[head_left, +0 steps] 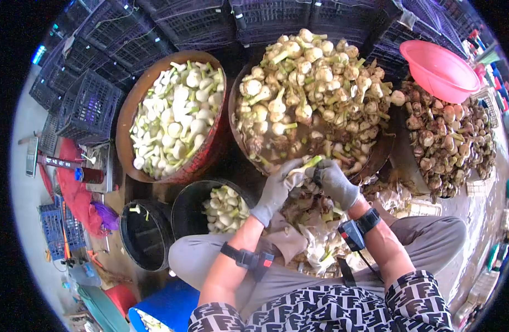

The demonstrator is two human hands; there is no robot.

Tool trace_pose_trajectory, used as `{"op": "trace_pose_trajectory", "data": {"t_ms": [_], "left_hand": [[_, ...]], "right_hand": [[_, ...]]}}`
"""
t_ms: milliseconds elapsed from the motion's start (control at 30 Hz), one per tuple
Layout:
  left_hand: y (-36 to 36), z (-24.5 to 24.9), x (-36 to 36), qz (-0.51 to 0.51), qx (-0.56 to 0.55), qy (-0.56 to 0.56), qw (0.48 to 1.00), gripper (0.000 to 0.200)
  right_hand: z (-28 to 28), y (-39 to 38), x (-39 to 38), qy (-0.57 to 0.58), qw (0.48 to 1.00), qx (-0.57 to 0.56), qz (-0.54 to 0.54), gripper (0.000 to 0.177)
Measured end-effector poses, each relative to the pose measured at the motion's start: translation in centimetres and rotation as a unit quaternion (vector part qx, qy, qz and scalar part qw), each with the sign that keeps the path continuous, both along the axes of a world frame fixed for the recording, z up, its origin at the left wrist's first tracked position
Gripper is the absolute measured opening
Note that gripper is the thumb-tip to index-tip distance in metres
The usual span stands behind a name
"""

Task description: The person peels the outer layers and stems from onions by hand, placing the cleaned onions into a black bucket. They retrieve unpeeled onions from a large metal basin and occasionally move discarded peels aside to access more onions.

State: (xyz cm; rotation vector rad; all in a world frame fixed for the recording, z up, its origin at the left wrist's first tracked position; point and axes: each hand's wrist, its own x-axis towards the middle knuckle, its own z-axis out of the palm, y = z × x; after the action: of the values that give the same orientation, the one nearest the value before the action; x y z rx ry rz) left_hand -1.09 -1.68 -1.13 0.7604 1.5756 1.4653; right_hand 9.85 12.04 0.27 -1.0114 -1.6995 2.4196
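Between my gloved hands is a garlic bulb whose pale green stem [313, 161] points up to the right. My left hand [282, 188] is closed around its lower end, so the bulb is mostly covered. My right hand [336, 182] is closed at the stem's other side; whether a tool sits in its fingers I cannot make out. Just beyond them stands a wide tub [236, 133] heaped with unpeeled garlic [304, 110] in murky water. Loose husks [321, 243] lie beneath my hands, between my legs.
A rusty-rimmed red tub [221, 119] holds white peeled garlic. Closer on the left are a black bucket [188, 202] with garlic and another black bucket [146, 249]. Dirty garlic [451, 133] is piled on the right under a pink basin [431, 72]. Dark crates [193, 22] line the back.
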Motion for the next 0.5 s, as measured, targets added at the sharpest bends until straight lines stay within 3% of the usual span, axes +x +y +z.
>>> {"op": "trace_pose_trajectory", "data": {"t_ms": [67, 133, 167, 200, 267, 300, 400, 433, 467, 500], "left_hand": [[0.1, 0.2, 0.2, 0.001, -0.002, -0.033, 0.999, 0.037], [0.0, -0.2, 0.2, -0.002, 0.002, -0.128, 0.992, 0.039], [0.0, -0.2, 0.1, 0.013, -0.019, -0.241, 0.970, 0.044], [-0.2, -0.5, 0.5, 0.032, -0.004, -0.264, 0.964, 0.051], [-0.3, 1.0, 0.2, 0.061, -0.078, -0.446, 0.890, 0.050], [-0.2, 0.0, 0.2, 0.062, -0.053, -0.457, 0.886, 0.056], [0.3, 1.9, 0.0, 0.088, -0.043, -0.288, 0.953, 0.053], [0.6, 0.6, -0.2, 0.044, -0.010, -0.068, 0.997, 0.042], [0.9, -0.6, -0.4, 0.048, 0.010, 0.163, 0.985, 0.034], [0.9, -3.0, 0.3, 0.099, 0.003, 0.165, 0.981, 0.031]], "right_hand": [[0.7, 0.1, 0.4, -0.003, 1.000, -0.010, 0.025, 0.009], [-2.2, 0.5, 0.6, 0.038, 0.996, 0.079, 0.025, 0.012], [-3.4, 0.2, 0.4, 0.050, 0.993, 0.109, -0.002, 0.013], [-4.5, -0.1, 0.6, 0.060, 0.988, 0.138, -0.029, 0.015], [-4.0, -0.2, 0.6, 0.006, 0.931, 0.365, -0.004, 0.024], [-3.7, -0.5, 0.4, 0.027, 0.939, 0.343, -0.018, 0.025], [-2.0, -0.5, 0.3, 0.001, 0.960, 0.281, -0.014, 0.027], [-3.1, -0.2, 0.3, 0.012, 0.942, 0.335, -0.014, 0.029], [-3.0, -0.2, 0.2, 0.058, 0.919, 0.390, -0.013, 0.030], [-3.0, -0.3, 0.2, 0.045, 0.934, 0.353, -0.013, 0.031]]}}
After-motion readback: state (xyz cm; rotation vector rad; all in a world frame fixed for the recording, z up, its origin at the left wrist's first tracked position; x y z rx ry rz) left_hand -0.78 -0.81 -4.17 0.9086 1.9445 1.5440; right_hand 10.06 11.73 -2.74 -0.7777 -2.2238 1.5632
